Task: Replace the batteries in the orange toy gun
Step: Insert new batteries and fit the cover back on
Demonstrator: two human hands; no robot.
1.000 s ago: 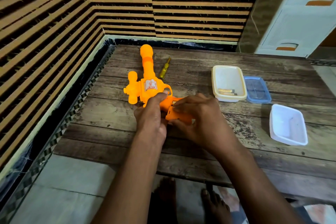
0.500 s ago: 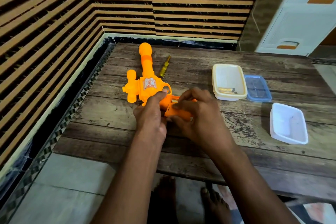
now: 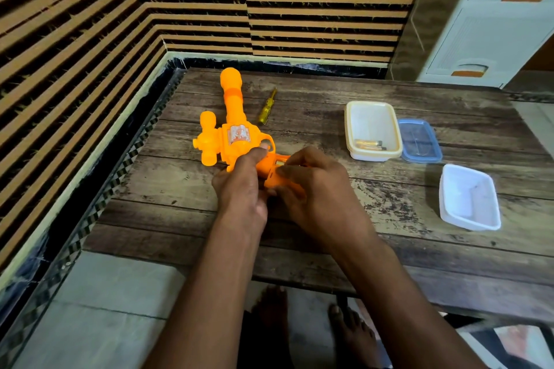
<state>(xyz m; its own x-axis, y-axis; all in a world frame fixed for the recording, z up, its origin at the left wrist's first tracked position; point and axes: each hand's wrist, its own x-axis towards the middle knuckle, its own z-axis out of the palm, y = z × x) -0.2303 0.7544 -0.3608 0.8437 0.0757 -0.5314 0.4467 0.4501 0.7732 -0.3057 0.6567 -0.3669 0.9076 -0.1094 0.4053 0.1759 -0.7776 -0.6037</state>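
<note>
The orange toy gun lies on the wooden table, barrel pointing away from me. My left hand grips the gun at the trigger guard and upper grip. My right hand closes around the gun's handle, fingertips pressing at the open battery slot, where a bit of metal shows. Two batteries lie in the cream tub at the right. A yellow screwdriver rests beside the barrel.
A blue lid lies right of the cream tub, and an empty white tray sits nearer the right front. Striped walls close the table's left and back. A white drawer unit stands at the far right. Bare feet show under the table edge.
My right hand's fingers have shifted slightly on the handle, curling tighter over the battery slot. The gun and left hand stay nearly in place.
</note>
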